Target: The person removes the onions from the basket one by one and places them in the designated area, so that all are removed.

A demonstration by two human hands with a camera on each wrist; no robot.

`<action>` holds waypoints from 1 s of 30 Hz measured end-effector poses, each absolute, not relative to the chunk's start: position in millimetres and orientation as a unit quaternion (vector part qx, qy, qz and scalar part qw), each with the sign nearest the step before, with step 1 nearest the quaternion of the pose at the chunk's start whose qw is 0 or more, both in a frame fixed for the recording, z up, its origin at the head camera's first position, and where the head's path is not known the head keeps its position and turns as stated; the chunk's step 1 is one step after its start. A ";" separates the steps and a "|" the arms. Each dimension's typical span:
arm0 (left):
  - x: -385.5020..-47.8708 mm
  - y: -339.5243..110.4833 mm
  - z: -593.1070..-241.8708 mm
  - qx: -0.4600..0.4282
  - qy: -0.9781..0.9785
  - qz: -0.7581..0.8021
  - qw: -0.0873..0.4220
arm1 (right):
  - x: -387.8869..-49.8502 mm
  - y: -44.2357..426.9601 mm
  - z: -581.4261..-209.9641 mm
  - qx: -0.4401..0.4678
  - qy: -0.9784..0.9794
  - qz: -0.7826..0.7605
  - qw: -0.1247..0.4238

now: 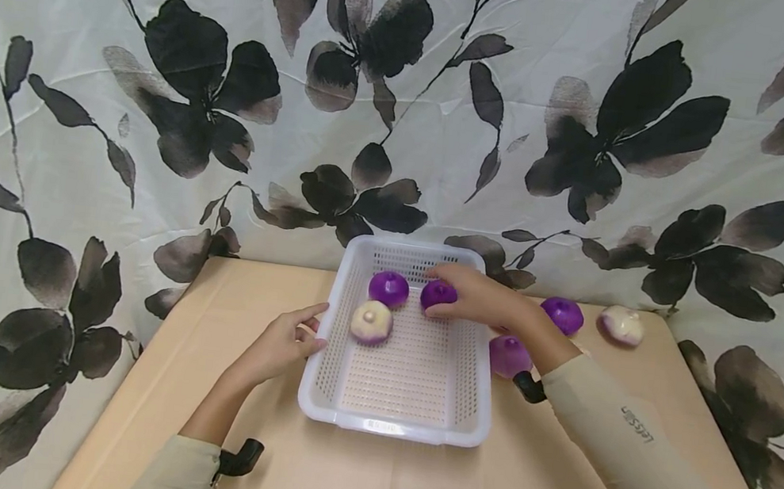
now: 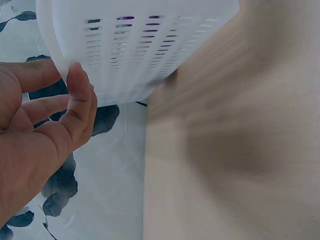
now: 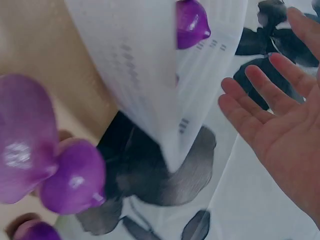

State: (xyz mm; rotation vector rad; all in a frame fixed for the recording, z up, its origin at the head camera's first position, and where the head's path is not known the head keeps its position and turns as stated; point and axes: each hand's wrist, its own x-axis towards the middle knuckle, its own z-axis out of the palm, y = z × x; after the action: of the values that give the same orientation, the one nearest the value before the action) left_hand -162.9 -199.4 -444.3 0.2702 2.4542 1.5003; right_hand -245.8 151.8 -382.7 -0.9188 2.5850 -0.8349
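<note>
A white perforated basket [image 1: 393, 428] holds two purple onions [image 1: 389, 289] [image 1: 438, 296] and a cream-and-purple one [image 1: 371, 323]. At its left rim, my left hand [image 1: 283, 347] pinches the edge; the left wrist view shows the fingers [image 2: 79, 97] against the rim. My right hand [image 1: 476, 295] is over the basket's far right part, thumb and fingers spread around the right purple onion. In the right wrist view that hand [image 3: 287, 115] has its fingers extended and apart, holding nothing, beside the basket wall [image 3: 135, 75]; a purple onion [image 3: 192, 24] shows inside.
Right of the basket on the wooden table [image 1: 227, 315] are a pinkish-purple onion [image 1: 509, 357], a purple onion [image 1: 562, 316] and a pale onion [image 1: 620, 326], partly beside my right arm. A floral cloth [image 1: 476, 126] hangs behind the table.
</note>
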 end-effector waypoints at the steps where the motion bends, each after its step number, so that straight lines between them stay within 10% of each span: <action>1: -163.0 -199.7 -444.5 0.093 0.843 0.514 0.125 | -248.2 146.6 -382.3 -0.328 0.893 -0.275 0.137; 30: -159.1 -203.6 -443.0 0.109 0.836 0.523 0.126 | -265.6 56.4 -423.6 -0.299 0.877 -0.229 0.300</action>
State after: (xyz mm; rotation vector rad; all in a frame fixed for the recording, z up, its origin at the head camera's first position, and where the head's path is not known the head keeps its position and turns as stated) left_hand -159.1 -203.6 -443.0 0.3186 2.4336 1.5225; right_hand -265.6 56.4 -423.6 -0.7932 2.3263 -0.6067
